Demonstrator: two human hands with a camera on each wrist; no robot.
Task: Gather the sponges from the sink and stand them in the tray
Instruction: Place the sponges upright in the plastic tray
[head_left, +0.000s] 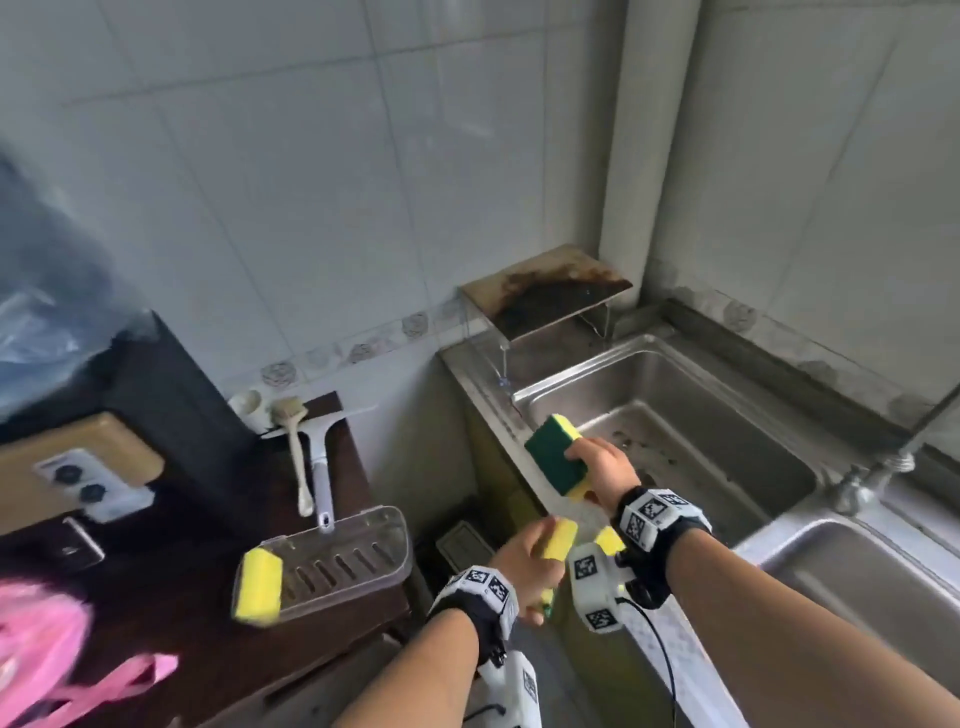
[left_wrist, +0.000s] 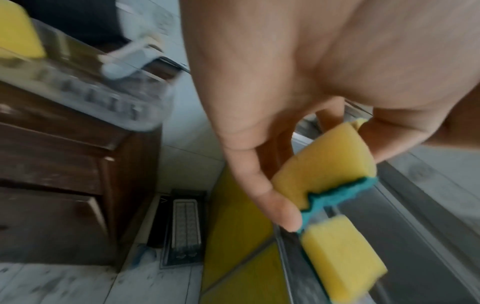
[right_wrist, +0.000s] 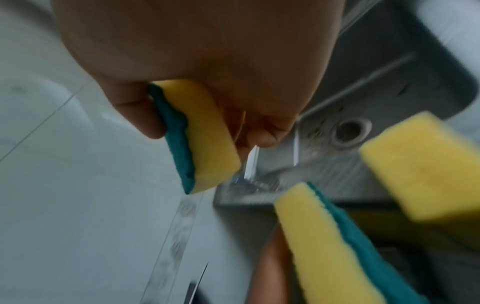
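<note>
My right hand (head_left: 582, 460) grips a green-and-yellow sponge (head_left: 555, 456) over the front left corner of the steel sink (head_left: 654, 369); the right wrist view shows this sponge (right_wrist: 205, 133) pinched between thumb and fingers. Just below, my left hand (head_left: 543, 553) pinches a second sponge (left_wrist: 324, 162) by its edges. A third yellow sponge (head_left: 611, 540) shows under my right wrist at the sink's front rim; I cannot tell whether it rests there. The clear slotted tray (head_left: 343, 564) sits on the dark cabinet to the left, with one sponge (head_left: 258, 584) standing at its left end.
A squeegee (head_left: 320, 467), a brush (head_left: 296, 452) and a white cup (head_left: 248, 406) lie behind the tray. A stained board (head_left: 545, 293) bridges the sink's back corner. A tap (head_left: 878, 473) and a second basin (head_left: 862, 577) are at the right. A pink bag (head_left: 47, 649) lies at bottom left.
</note>
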